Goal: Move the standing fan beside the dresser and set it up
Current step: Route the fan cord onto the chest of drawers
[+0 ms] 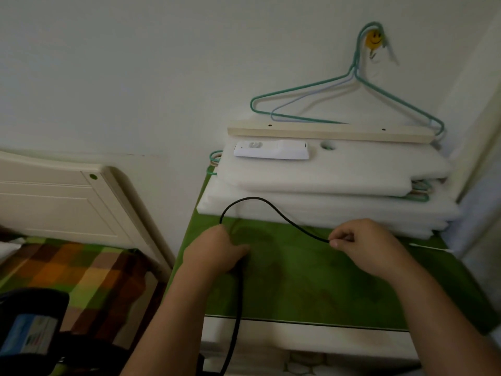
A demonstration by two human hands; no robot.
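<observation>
A thin black power cord [260, 202] arches over the dresser top, which is covered by a green cloth [311, 280]. My left hand [217, 251] grips the cord, which drops from it past the dresser's front edge. My right hand [360, 242] pinches the cord's other visible end between thumb and fingers. At the bottom left a dark part with a blue label [29, 335], possibly the fan, shows only partly. The plug is hidden.
White foam pads [339, 183] are stacked at the back of the dresser, with a white remote [271, 150] and a wooden slat [325, 132] on top. Wire hangers [349, 99] hang from a wall hook. A bed with a checked blanket [76, 270] and a white headboard [67, 196] stands to the left.
</observation>
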